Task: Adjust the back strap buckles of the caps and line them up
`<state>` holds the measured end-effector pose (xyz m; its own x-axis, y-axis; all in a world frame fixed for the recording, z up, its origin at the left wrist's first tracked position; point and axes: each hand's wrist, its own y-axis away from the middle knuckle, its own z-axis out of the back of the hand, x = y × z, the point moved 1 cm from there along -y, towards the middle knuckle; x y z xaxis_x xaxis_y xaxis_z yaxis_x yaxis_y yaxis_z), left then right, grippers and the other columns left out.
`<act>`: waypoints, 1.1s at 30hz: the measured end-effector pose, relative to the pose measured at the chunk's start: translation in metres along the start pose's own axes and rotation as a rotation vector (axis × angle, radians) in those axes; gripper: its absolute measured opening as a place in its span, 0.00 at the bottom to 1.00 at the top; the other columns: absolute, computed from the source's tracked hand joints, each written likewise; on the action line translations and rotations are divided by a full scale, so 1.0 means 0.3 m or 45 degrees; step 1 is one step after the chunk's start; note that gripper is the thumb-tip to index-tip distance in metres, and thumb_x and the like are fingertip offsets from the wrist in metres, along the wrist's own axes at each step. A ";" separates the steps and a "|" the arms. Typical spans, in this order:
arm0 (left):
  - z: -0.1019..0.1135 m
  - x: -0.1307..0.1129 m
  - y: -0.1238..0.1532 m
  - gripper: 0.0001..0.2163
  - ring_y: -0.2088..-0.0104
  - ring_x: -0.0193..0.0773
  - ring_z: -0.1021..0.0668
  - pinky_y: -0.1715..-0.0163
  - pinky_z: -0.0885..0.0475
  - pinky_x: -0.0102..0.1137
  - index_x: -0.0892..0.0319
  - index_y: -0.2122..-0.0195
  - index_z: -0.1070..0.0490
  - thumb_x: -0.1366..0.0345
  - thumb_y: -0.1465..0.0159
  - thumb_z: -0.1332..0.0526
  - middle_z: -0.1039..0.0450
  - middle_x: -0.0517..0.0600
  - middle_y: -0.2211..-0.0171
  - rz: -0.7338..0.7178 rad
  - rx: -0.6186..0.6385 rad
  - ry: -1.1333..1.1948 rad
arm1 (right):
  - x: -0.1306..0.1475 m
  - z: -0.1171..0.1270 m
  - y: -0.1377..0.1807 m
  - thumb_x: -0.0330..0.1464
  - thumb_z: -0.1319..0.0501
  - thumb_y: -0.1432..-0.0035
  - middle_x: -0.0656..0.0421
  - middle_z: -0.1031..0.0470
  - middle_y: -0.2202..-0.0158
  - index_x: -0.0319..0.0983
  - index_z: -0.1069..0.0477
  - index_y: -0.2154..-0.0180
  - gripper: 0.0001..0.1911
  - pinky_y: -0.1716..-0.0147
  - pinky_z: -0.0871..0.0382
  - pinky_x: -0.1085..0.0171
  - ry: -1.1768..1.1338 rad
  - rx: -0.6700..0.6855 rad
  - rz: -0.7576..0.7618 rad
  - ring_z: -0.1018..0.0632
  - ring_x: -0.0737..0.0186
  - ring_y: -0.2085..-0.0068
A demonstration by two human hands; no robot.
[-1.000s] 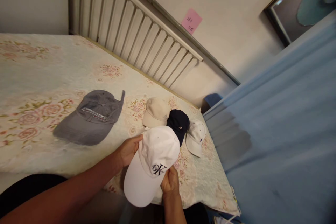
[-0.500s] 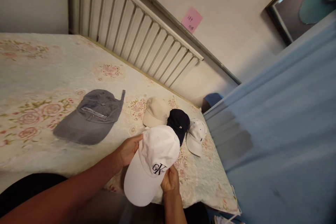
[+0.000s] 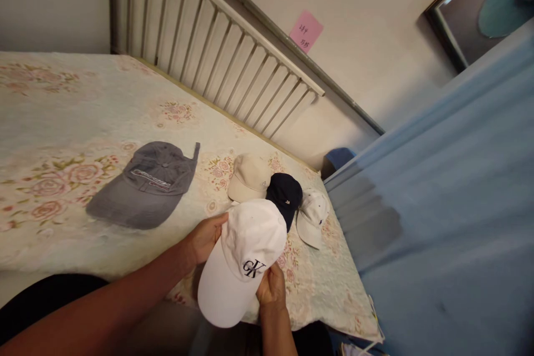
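Between my two hands I hold a white baseball cap [image 3: 254, 233] with dark letters on its front, brim tilted down toward me. My left hand [image 3: 206, 236] grips the cap's left edge, thumb on top and the other fingers partly hidden. On the opposite side, my right hand [image 3: 272, 285] is closed on the lower right edge, its fingertips hidden under the cap. Just beyond it lie a beige cap [image 3: 250, 177], a black cap [image 3: 284, 197] and an off-white cap [image 3: 312, 217] in a row. A larger grey cap [image 3: 146, 186] rests off to the left, strap sticking up.
The caps lie on a flowered bedspread [image 3: 104, 111]. A pale slatted headboard [image 3: 225, 44] stands along the wall, with a pink note [image 3: 306, 30] above it. A blue curtain [image 3: 438, 189] hangs on the right, and a dark blue object [image 3: 339, 158] sits in the corner.
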<state>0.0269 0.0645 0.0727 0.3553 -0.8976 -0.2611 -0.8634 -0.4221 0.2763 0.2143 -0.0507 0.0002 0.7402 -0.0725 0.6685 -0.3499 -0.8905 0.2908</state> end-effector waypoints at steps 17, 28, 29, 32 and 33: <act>-0.004 0.001 0.001 0.19 0.58 0.51 0.20 0.54 0.30 0.41 0.67 0.51 0.28 0.60 0.37 0.44 0.20 0.59 0.62 0.004 0.002 0.002 | 0.000 -0.001 -0.001 0.32 0.38 0.47 0.51 0.21 0.54 0.34 0.28 0.52 0.19 0.42 0.38 0.52 0.074 -0.017 -0.006 0.25 0.55 0.46; 0.006 0.002 -0.004 0.22 0.56 0.51 0.21 0.53 0.30 0.41 0.68 0.46 0.32 0.60 0.38 0.43 0.21 0.60 0.59 -0.009 0.019 -0.017 | 0.004 -0.023 0.013 0.30 0.37 0.48 0.52 0.22 0.53 0.35 0.28 0.51 0.21 0.42 0.37 0.51 0.039 -0.006 -0.008 0.24 0.54 0.48; 0.004 0.002 -0.003 0.22 0.56 0.51 0.20 0.52 0.30 0.40 0.67 0.46 0.32 0.60 0.38 0.43 0.20 0.59 0.59 -0.007 0.022 -0.018 | 0.005 -0.024 0.014 0.30 0.37 0.48 0.52 0.22 0.53 0.35 0.28 0.51 0.20 0.42 0.37 0.51 0.051 -0.009 0.002 0.24 0.54 0.48; 0.000 0.001 -0.001 0.22 0.57 0.50 0.20 0.52 0.30 0.41 0.68 0.45 0.33 0.60 0.37 0.44 0.20 0.59 0.60 0.004 0.022 -0.012 | 0.006 -0.024 0.016 0.31 0.37 0.47 0.51 0.22 0.53 0.34 0.28 0.52 0.20 0.42 0.37 0.51 0.089 -0.004 0.028 0.25 0.54 0.48; -0.001 0.001 0.000 0.22 0.57 0.50 0.20 0.52 0.30 0.41 0.68 0.45 0.33 0.60 0.37 0.44 0.20 0.59 0.60 0.005 0.017 -0.010 | 0.006 -0.025 0.016 0.31 0.37 0.47 0.51 0.22 0.53 0.34 0.28 0.51 0.20 0.42 0.37 0.50 0.095 0.002 0.029 0.25 0.54 0.47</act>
<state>0.0272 0.0641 0.0727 0.3490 -0.8983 -0.2669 -0.8695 -0.4166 0.2652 0.2097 -0.0518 0.0079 0.6873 -0.0592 0.7239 -0.3652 -0.8897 0.2740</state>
